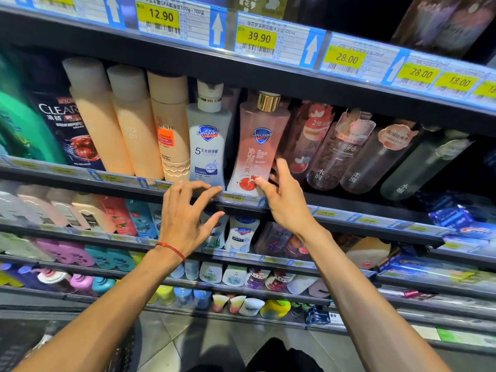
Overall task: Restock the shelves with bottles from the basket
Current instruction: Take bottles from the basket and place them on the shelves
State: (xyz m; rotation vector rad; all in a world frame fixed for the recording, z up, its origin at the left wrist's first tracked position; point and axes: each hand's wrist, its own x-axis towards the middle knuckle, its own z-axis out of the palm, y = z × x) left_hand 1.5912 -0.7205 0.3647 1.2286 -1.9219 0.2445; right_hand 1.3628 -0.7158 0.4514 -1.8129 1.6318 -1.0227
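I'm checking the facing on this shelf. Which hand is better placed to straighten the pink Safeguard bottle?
The right hand. Its thumb and fingers already touch the lower part of the pink Safeguard bottle. The left hand hovers open at the shelf edge, below the white Safeguard bottle, holding nothing.

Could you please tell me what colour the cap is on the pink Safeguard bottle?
Gold, on the pink Safeguard bottle; clearest in the head view.
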